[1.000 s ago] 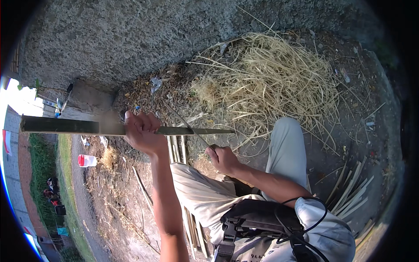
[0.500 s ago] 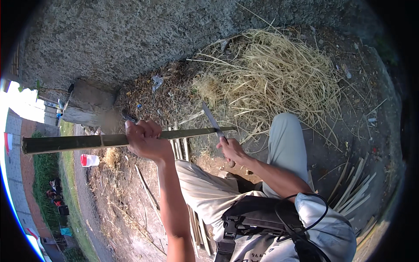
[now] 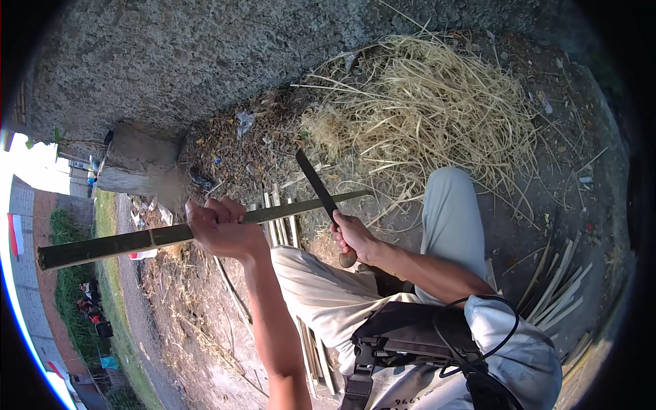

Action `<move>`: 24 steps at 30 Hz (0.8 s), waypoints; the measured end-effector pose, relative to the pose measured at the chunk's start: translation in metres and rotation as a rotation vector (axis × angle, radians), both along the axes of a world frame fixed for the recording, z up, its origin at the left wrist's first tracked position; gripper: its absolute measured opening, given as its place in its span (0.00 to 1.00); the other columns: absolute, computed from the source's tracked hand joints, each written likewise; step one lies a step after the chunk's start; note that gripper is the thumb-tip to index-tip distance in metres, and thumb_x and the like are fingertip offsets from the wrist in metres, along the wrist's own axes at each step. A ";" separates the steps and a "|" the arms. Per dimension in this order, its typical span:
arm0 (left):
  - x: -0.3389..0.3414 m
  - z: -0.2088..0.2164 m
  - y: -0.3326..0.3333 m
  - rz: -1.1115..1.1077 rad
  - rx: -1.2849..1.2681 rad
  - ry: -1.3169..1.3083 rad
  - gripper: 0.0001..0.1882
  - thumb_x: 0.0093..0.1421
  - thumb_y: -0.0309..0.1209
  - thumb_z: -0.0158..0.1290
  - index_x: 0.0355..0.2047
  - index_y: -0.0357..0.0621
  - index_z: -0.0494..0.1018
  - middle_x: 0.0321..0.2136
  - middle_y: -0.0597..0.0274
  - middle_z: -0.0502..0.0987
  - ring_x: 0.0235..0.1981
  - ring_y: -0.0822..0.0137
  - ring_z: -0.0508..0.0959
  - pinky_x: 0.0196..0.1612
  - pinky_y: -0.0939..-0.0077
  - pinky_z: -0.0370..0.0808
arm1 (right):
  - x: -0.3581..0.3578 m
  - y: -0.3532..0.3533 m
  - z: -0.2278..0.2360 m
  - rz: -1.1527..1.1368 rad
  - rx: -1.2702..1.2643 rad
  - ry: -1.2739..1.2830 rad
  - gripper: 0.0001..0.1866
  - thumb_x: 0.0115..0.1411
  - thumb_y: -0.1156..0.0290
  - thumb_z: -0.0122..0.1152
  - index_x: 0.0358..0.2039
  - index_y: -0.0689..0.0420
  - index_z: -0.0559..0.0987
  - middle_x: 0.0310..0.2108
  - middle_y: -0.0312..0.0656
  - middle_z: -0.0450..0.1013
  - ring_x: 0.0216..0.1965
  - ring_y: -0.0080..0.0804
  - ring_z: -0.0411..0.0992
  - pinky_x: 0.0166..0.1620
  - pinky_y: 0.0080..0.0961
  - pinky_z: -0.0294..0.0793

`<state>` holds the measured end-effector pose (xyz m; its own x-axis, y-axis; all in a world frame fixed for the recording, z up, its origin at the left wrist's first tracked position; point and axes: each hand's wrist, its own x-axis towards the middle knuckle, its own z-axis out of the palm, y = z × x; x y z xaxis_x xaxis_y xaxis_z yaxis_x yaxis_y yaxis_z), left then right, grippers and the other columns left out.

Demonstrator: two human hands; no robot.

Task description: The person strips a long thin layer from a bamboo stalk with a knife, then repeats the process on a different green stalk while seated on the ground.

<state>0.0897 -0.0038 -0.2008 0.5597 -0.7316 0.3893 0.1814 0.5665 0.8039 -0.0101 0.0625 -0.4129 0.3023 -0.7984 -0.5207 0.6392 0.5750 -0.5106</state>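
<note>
A long green strip of split bamboo (image 3: 123, 242) runs across in front of me, its wide end at the left and its thin end toward the straw-like pile. My left hand (image 3: 222, 229) is closed around it near the middle. In my right hand (image 3: 352, 236) is a knife (image 3: 316, 181) with a long dark blade and a rounded wooden handle, its fingers wrapped round that handle. The blade crosses the bamboo near its thin end and points up and to the left. Whether the edge touches the bamboo, I cannot tell.
Pale shavings (image 3: 444, 109) lie heaped beyond my knee, by a rough grey wall (image 3: 205, 55). Cut bamboo strips (image 3: 557, 290) lie at the right, with more (image 3: 280, 219) under the held piece. A concrete block (image 3: 137, 160) stands at the wall's left end.
The bamboo's wide end has dropped lower. The knife has turned, its blade now dark and its tip higher and further left. Both hands keep their hold.
</note>
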 end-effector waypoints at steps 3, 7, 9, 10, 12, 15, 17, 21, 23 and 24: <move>-0.004 0.007 0.005 0.016 0.026 -0.029 0.23 0.64 0.37 0.38 0.14 0.52 0.44 0.11 0.71 0.42 0.10 0.76 0.46 0.12 0.81 0.44 | 0.001 0.003 0.026 0.022 -0.236 0.167 0.23 0.67 0.50 0.40 0.23 0.55 0.66 0.12 0.28 0.57 0.10 0.18 0.53 0.14 0.18 0.56; -0.011 0.000 0.003 0.028 0.037 0.053 0.24 0.64 0.37 0.39 0.13 0.52 0.44 0.10 0.71 0.44 0.10 0.76 0.47 0.13 0.80 0.44 | 0.006 -0.012 -0.027 -0.235 0.079 0.066 0.23 0.67 0.51 0.41 0.23 0.56 0.67 0.12 0.28 0.57 0.10 0.17 0.53 0.13 0.18 0.56; -0.006 0.001 0.007 0.033 0.028 0.057 0.24 0.64 0.37 0.39 0.13 0.52 0.44 0.10 0.71 0.45 0.10 0.77 0.47 0.13 0.80 0.44 | 0.003 -0.004 -0.011 -0.096 0.034 0.136 0.23 0.67 0.51 0.41 0.23 0.56 0.67 0.12 0.29 0.57 0.09 0.18 0.54 0.13 0.19 0.57; -0.004 0.002 0.009 0.030 0.019 0.068 0.24 0.64 0.37 0.39 0.13 0.52 0.45 0.10 0.71 0.45 0.10 0.77 0.48 0.13 0.80 0.44 | 0.003 0.000 0.000 -0.015 -0.057 0.127 0.23 0.67 0.52 0.40 0.23 0.55 0.67 0.11 0.29 0.57 0.09 0.18 0.54 0.14 0.21 0.57; -0.013 0.005 0.010 0.032 0.026 0.050 0.23 0.64 0.37 0.39 0.13 0.52 0.45 0.10 0.71 0.45 0.10 0.77 0.47 0.12 0.80 0.45 | 0.002 -0.007 -0.007 -0.075 -0.050 0.159 0.23 0.67 0.52 0.40 0.23 0.55 0.67 0.11 0.29 0.57 0.09 0.18 0.54 0.14 0.21 0.57; -0.021 0.004 0.011 0.056 0.014 0.010 0.23 0.64 0.36 0.39 0.13 0.52 0.46 0.10 0.72 0.44 0.10 0.77 0.47 0.12 0.80 0.44 | 0.002 -0.016 -0.020 -0.189 -0.006 0.134 0.22 0.67 0.52 0.40 0.22 0.55 0.66 0.11 0.29 0.57 0.09 0.19 0.54 0.14 0.20 0.56; -0.020 0.003 0.012 0.079 0.005 -0.010 0.22 0.64 0.36 0.39 0.14 0.52 0.46 0.10 0.72 0.44 0.09 0.77 0.46 0.12 0.80 0.44 | -0.003 -0.006 -0.023 -0.103 -0.003 0.126 0.22 0.67 0.53 0.40 0.22 0.55 0.66 0.11 0.29 0.56 0.09 0.19 0.54 0.14 0.21 0.56; -0.024 0.008 0.012 0.031 0.032 0.083 0.23 0.64 0.36 0.39 0.14 0.52 0.45 0.09 0.72 0.44 0.09 0.77 0.46 0.12 0.79 0.43 | -0.006 -0.016 -0.027 -0.130 0.010 0.102 0.21 0.67 0.54 0.40 0.23 0.55 0.66 0.11 0.29 0.56 0.09 0.19 0.54 0.14 0.20 0.57; -0.023 0.005 0.009 0.064 0.050 0.070 0.23 0.64 0.36 0.39 0.14 0.52 0.45 0.09 0.72 0.43 0.09 0.77 0.46 0.12 0.79 0.43 | -0.003 -0.015 -0.022 -0.133 0.039 0.138 0.21 0.67 0.54 0.40 0.23 0.56 0.67 0.11 0.29 0.56 0.09 0.19 0.53 0.14 0.21 0.58; -0.016 0.002 0.010 0.044 0.022 0.072 0.23 0.64 0.37 0.39 0.14 0.53 0.45 0.09 0.72 0.44 0.09 0.77 0.46 0.12 0.79 0.43 | -0.003 -0.007 0.000 -0.061 -0.013 0.135 0.22 0.67 0.53 0.40 0.23 0.56 0.67 0.11 0.29 0.56 0.09 0.19 0.53 0.14 0.21 0.58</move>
